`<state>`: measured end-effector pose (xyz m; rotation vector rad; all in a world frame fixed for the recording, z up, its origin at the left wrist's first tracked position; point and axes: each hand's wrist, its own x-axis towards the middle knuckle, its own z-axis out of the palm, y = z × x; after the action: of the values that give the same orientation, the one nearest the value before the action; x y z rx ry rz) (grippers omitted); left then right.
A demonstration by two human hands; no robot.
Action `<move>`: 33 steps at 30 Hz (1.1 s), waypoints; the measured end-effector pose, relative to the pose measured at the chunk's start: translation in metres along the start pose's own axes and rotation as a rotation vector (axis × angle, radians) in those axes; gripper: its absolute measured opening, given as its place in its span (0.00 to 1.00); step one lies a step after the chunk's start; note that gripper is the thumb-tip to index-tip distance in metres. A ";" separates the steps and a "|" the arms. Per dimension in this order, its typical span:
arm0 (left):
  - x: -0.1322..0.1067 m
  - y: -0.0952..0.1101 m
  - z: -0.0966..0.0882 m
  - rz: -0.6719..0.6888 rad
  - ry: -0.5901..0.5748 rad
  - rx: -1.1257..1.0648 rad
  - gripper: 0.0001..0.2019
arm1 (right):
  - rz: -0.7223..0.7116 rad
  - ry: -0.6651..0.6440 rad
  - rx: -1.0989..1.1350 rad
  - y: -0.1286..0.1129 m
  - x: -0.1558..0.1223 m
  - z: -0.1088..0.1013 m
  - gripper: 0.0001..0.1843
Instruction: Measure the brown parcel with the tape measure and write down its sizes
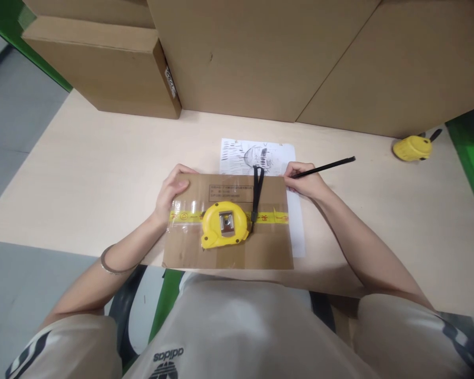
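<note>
A small cardboard box point(229, 258) with yellow printed tape across it lies at the front of the table, over part of a sheet of paper point(237, 152) with dark pen strokes. My left hand point(174, 192) grips the box's far left corner, thumb on top. A black pen point(332, 166) is held in my closed right hand point(304, 179), which rests against the box's far right corner; the pen's writing tip is hidden. On top of the box sits a yellow tape measure point(226, 225), its black wrist strap point(258, 192) stretching toward the far edge.
Large cardboard boxes point(237, 58) stand along the back of the table point(102, 173), with a smaller box point(102, 73) at the back left. Another yellow tape measure point(413, 148) lies at the far right. The table's front edge is close to my body.
</note>
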<state>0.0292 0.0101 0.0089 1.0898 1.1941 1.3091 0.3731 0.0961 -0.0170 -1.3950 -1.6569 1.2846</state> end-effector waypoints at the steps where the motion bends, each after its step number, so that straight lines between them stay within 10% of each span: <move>1: 0.000 0.000 0.000 -0.003 -0.001 0.001 0.12 | 0.000 0.000 0.002 0.000 0.000 0.000 0.22; 33: 0.000 0.000 -0.001 0.000 -0.012 0.031 0.12 | -0.004 0.032 -0.039 0.005 -0.002 -0.007 0.17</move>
<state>0.0285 0.0100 0.0084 1.1184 1.2095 1.2859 0.3819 0.0967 -0.0186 -1.4266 -1.6705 1.2279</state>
